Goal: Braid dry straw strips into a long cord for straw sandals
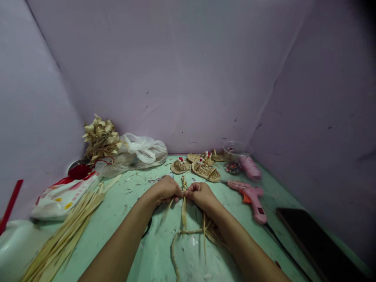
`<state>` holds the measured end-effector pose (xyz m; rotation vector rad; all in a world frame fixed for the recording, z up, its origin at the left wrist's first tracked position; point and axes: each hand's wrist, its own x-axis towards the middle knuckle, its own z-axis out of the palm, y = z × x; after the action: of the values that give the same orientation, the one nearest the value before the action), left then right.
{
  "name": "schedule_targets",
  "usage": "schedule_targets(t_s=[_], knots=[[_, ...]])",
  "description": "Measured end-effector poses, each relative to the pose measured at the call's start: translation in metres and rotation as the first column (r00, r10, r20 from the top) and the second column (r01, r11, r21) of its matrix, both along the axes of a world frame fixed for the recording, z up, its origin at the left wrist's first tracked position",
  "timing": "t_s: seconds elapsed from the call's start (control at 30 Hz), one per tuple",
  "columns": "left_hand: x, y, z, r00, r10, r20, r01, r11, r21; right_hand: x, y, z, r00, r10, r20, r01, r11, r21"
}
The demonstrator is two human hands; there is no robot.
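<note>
Both of my hands meet at the middle of a pale green table. My left hand and my right hand each pinch a braided straw strand that stands between them. Loose straw ends hang down from the pinch, and a twisted straw cord loops toward me on the table. Fingers on both hands are curled tight around the straw.
Several small woven straw sandals lie behind my hands. A pink glue gun with a black cable lies to the right, near a clear bead cup and a dark tablet. Straw strips, bags and dried husks fill the left.
</note>
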<state>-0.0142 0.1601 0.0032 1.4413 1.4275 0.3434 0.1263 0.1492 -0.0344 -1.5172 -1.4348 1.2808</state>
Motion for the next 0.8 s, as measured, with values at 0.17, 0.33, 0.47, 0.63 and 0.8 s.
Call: schedule_targets(t_s=[0.17, 0.33, 0.47, 0.63, 0.8], knots=[[0.014, -0.011, 0.015, 0.981, 0.01, -0.193, 0.008, 0.996, 0.093, -0.001, -0.004, 0.008, 0.985, -0.04, -0.17, 0.028, 0.997, -0.072], [0.037, -0.028, 0.013, 0.927, 0.159, -0.339, -0.033, 0.937, 0.347, 0.001, -0.007, 0.016, 0.961, -0.06, -0.268, 0.017, 0.987, -0.159], [0.034, -0.03, 0.017, 0.933, 0.045, -0.357, 0.055, 0.963, 0.265, 0.003, -0.009, 0.019, 0.956, -0.034, -0.29, -0.015, 0.986, -0.165], [0.017, -0.015, 0.027, 0.982, 0.134, -0.136, -0.125, 0.99, 0.071, 0.007, -0.011, 0.025, 0.939, -0.053, -0.339, -0.035, 0.968, -0.249], [0.016, -0.009, 0.022, 0.942, 0.286, 0.176, -0.265, 0.955, -0.132, 0.009, -0.01, 0.027, 0.924, -0.077, -0.375, -0.04, 0.955, -0.294]])
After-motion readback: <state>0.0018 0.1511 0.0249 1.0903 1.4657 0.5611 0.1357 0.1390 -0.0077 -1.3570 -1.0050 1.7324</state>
